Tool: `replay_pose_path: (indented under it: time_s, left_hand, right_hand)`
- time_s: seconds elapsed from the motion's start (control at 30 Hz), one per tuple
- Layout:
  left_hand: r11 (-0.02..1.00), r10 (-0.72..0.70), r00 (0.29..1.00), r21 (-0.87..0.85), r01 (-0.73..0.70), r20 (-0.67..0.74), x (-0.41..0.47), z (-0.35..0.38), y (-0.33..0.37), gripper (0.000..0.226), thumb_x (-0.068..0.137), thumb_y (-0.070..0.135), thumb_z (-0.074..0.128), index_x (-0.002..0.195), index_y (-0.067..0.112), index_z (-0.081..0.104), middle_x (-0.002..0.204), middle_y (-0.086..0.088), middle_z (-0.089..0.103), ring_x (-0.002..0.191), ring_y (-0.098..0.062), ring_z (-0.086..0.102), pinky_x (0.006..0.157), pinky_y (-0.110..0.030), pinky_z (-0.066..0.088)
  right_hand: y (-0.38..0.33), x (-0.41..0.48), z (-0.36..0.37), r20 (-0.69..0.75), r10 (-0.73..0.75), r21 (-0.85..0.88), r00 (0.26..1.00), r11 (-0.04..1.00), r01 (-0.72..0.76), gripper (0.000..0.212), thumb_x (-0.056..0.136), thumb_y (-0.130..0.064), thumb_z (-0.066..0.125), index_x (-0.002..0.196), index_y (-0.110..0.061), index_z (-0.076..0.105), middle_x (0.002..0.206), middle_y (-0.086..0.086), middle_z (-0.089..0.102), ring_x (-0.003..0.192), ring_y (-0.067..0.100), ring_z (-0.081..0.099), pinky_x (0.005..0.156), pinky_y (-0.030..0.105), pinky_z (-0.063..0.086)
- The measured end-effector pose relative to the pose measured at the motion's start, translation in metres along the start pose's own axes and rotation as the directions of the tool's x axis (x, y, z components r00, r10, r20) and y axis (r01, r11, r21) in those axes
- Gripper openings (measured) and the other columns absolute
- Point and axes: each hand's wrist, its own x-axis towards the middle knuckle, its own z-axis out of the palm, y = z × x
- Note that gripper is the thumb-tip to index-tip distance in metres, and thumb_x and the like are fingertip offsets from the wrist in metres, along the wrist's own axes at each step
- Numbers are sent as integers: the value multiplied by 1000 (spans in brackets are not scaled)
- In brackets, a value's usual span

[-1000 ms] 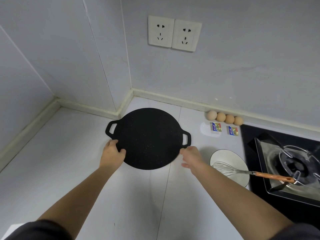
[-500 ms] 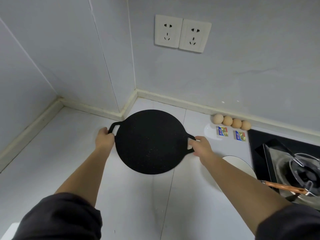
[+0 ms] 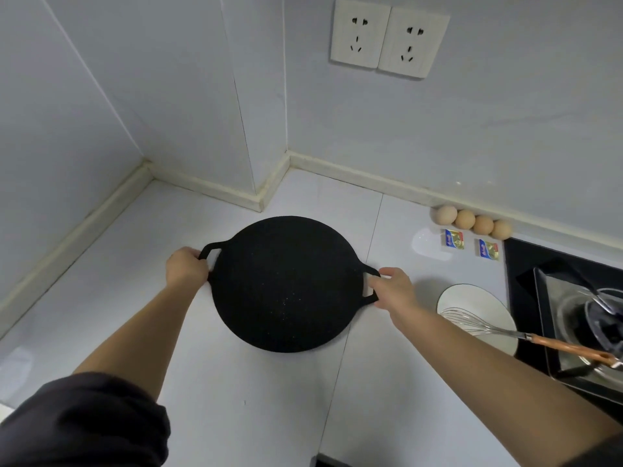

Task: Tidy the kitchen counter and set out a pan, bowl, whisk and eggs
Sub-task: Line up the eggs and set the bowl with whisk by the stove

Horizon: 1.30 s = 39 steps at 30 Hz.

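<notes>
A flat round black pan [image 3: 286, 284] with two loop handles lies on the white counter [image 3: 236, 399]. My left hand [image 3: 185, 267] grips its left handle and my right hand [image 3: 392, 286] grips its right handle. To the right stands a white bowl [image 3: 472, 298] with a wire whisk [image 3: 478, 323] lying in it, its wooden handle reaching over the stove. Several brown eggs [image 3: 472, 222] sit in a row against the back wall.
Two small foil packets [image 3: 470, 243] and a small white dish [image 3: 426, 244] lie in front of the eggs. A black gas stove [image 3: 526, 264] with a burner fills the right side. Walls close the corner on the left and back; two sockets [image 3: 389, 38] hang above.
Both hands moved from the pan's near rim up to its two handles and now grip them. The pan has turned slightly on the counter.
</notes>
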Motion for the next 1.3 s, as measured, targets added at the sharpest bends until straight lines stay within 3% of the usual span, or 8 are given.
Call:
replay_pose_path:
  time_s: [0.13,0.37,0.73,0.83,0.9,0.97,1.2,1.3]
  left_hand:
    - [999,4,1000,43,-4,12,-12,-8,-18,22,84,-5,47,88,-4,69,85,-21,64,80,-34,56,72,-36,46]
    - [998,0,1000,64,-2,30,-27,-6,-32,19,85,-5,46,86,-3,65,83,-17,60,79,-32,55,68,-34,42]
    - [1000,13,1000,-27,-12,26,-27,0,-19,25,85,-5,45,97,3,66,89,-16,63,82,-31,57,69,-35,45]
    - [996,50,996,-71,-45,70,-21,8,4,30,84,-7,43,100,3,66,94,-18,66,90,-34,62,76,-37,50]
    - [993,78,991,-92,-68,107,-19,14,18,31,84,-8,42,98,2,67,91,-18,65,90,-34,61,76,-36,48]
    - [990,95,987,-117,-80,131,-15,20,36,30,84,-8,41,94,4,67,85,-15,62,83,-31,58,72,-33,45]
    - [977,114,978,-199,-78,177,-2,37,79,20,82,-4,39,74,3,57,65,-8,49,63,-23,45,62,-30,36]
    - [960,74,979,-281,-18,192,6,42,93,19,81,-4,39,78,4,56,69,-10,48,68,-26,45,65,-32,37]
  right_hand:
    - [9,-20,1,25,12,21,1000,1000,-13,35,91,-13,56,125,-7,50,83,-3,48,89,21,51,95,45,50]
    - [25,-33,-1,67,33,-16,997,999,-32,51,92,-16,54,140,-7,40,134,12,47,98,23,51,91,41,53]
    - [24,-23,-5,19,48,11,999,999,-48,43,93,-11,51,135,-4,44,108,9,48,93,24,49,93,47,51]
    - [13,-14,-11,-31,24,-5,999,1000,-24,29,92,-7,50,119,1,54,90,16,54,89,30,53,94,49,48]
    - [8,-5,-16,-60,23,-12,998,1000,-24,6,90,-7,50,92,-6,55,73,9,50,77,27,50,84,44,50]
    - [2,8,-21,-84,20,-16,996,1000,-22,13,89,-8,50,78,-12,45,70,6,46,70,23,46,77,39,46]
    - [-8,47,-31,-135,18,-89,991,996,-30,4,84,-14,51,82,-11,48,72,7,48,73,25,48,79,40,49]
    - [-15,61,-33,-152,-4,-110,988,994,-13,3,86,-11,51,85,-9,49,71,6,47,79,28,48,83,41,50]
